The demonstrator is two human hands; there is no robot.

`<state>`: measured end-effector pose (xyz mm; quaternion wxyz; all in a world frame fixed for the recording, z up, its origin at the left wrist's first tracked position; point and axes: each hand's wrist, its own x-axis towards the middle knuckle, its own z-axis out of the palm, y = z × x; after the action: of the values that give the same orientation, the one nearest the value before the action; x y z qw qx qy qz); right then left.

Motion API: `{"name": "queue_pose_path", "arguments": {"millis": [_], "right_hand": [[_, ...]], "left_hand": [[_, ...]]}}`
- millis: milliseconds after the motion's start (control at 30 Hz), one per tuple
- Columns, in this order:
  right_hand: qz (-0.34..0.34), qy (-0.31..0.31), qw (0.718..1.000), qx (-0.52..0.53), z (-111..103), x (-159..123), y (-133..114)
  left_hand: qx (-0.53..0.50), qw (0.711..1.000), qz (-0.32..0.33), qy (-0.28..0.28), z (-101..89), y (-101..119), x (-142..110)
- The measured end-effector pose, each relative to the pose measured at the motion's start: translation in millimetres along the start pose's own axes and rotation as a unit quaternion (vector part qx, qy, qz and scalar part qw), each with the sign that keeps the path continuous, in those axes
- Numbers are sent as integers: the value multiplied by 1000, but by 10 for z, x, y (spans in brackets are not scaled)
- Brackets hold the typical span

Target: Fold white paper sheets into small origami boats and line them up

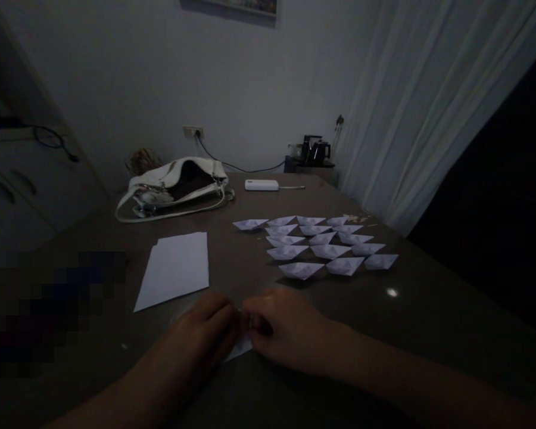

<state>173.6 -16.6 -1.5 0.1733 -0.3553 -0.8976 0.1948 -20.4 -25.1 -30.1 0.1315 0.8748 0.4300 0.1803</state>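
Both hands meet over a small folded piece of white paper [240,348] low in the middle of the head view. My left hand [208,330] is closed on its left side, the fingers bent over it. My right hand [286,328] pinches it from the right, thumb against forefinger. Much of the paper is hidden under the fingers, so its exact shape cannot be made out. Beyond my right hand, several folded paper boats [300,271] stand in rows. A stack of white paper sheets [178,265] lies flat beyond my left hand.
On the brown table [232,262], a white handbag [170,179] sits at the back left. A white power bank [261,185] with a short cable lies at the back. A dark kettle [318,153] stands beyond the far right corner, beside a sheer curtain [384,119].
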Motion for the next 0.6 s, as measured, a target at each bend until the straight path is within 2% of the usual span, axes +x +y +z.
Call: {"name": "queue_pose_path", "arguments": {"millis": [100, 233, 433, 600], "right_hand": [[34, 29, 999, -1, -1, 43, 59], [37, 46, 998, -20, 11, 82, 110], [21, 28, 996, -85, -46, 93, 81], [-5, -12, 991, -134, -110, 72, 6]], "left_hand": [[-21, 1000, -1, -10, -34, 31, 21], [-37, 999, 2, -14, -69, 41, 53], [-44, 999, -4, -9, -57, 21, 58], [-51, 999, -3, -16, -64, 23, 70]]}}
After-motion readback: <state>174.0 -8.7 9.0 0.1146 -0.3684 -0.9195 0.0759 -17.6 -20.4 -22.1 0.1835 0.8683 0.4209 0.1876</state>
